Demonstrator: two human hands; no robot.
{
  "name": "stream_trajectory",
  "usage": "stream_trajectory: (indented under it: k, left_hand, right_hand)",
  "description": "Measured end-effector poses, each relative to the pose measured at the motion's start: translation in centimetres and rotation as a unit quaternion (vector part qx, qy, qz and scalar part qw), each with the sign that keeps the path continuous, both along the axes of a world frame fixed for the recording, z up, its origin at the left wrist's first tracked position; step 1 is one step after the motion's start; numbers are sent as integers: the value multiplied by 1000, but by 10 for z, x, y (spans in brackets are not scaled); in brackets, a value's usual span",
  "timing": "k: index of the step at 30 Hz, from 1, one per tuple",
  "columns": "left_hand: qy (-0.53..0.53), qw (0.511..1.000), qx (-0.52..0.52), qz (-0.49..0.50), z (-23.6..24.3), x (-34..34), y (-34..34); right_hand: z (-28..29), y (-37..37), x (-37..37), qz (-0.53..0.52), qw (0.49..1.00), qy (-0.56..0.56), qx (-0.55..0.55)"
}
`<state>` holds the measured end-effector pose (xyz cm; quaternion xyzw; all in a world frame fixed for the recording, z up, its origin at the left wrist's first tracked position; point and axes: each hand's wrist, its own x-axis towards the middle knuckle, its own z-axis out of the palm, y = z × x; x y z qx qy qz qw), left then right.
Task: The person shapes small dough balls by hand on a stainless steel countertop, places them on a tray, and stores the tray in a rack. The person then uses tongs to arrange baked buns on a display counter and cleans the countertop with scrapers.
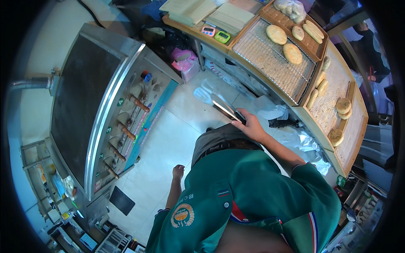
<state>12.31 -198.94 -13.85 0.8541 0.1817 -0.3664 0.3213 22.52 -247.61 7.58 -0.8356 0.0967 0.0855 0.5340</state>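
Observation:
My right hand (249, 125) is wrapped round the dark handle of a pair of tongs (226, 110). The tongs' pale, slotted ends point away from me over the tiled floor, blurred by motion. At my left side hangs my left hand (178, 171), its fingers curled in and nothing visible in them. It touches nothing. Round flatbreads (276, 34) lie on a wire rack (263, 46) to the right, well apart from the tongs. Beside the rack, a wooden tray (354, 126) holds long breads (322, 87) and round seeded breads (336, 137).
A large steel oven (88, 101) with several wooden-handled levers (126, 130) stands at the left. Two timers (222, 37) and stacks of paper bags (230, 17) are on the far counter. Plastic bags (270, 107) sit low along the counter's base. A dark flat panel (122, 200) lies by the oven.

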Motion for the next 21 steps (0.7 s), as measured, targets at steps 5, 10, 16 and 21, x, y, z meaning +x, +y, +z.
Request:
stream_trajectory:
  k: [5, 10, 16, 21]
  left_hand:
    - [-11, 999, -38, 25, -29, -7, 30]
    - [-54, 990, -87, 97, -32, -9, 64]
    - [14, 986, -39, 164, -22, -30, 70]
    - [-8, 993, -59, 106, -3, -61, 53]
  right_hand:
    - [15, 46, 12, 75, 997, -26, -5]
    - [17, 70, 21, 76, 997, -8, -5]
    - [-7, 74, 28, -5, 997, -44, 58]
    - [-18, 76, 56, -28, 994, -5, 105]
